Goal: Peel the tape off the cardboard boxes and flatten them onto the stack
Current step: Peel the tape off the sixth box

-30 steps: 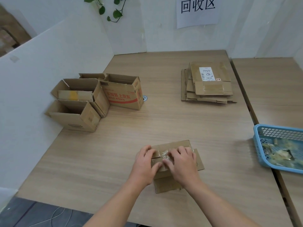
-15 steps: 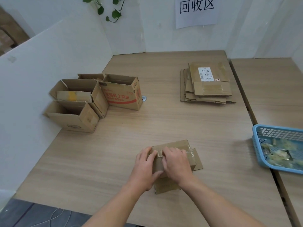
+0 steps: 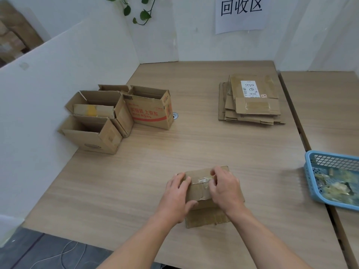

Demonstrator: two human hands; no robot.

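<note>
A small cardboard box (image 3: 197, 192) is held on the near counter (image 3: 213, 148) by the left grip (image 3: 175, 195), while clear tape (image 3: 202, 180) on its top is pinched by the right grip (image 3: 224, 189). Flattened boxes (image 3: 250, 107) are stacked far right.

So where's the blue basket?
The blue basket sits at the head view's right edge, right of the box being peeled, nearer than the flattened stack.

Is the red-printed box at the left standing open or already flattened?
Standing open, not flattened: the red-printed box sits upright on the table, top flaps raised, its hollow inside visible.
</note>
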